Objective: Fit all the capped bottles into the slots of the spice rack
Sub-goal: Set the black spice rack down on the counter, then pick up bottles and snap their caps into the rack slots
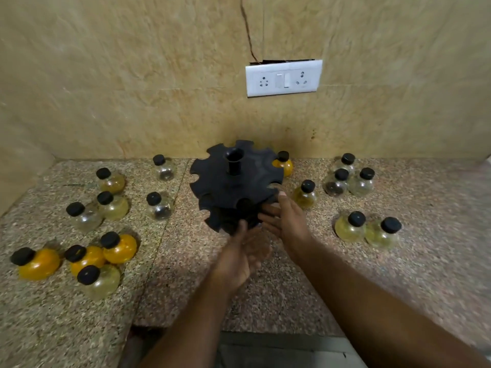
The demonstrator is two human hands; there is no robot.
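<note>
Sixteen capped bottles (159, 205), one spice rack (225, 187), left hand (243, 252), right hand (288, 217)

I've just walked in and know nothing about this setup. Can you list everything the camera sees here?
Spice rack: 1, black, centre of the counter against the wall; no bottle seen in its slots.
Orange bottles: 4, black caps; three front left, one behind the rack's right side.
Clear and pale yellow bottles: 12, black caps; six left of the rack, six right, all standing on the counter.
Counter: 1, speckled brown stone.
Wall: beige, stone-patterned, with a dark crack above the socket panel.
Socket panel: 1, white, on the wall above the rack.
Left grip: 1, a bare hand, open, at the rack's front edge.
Right grip: 1, a bare hand, open, fingers against the rack's front right edge.
</note>
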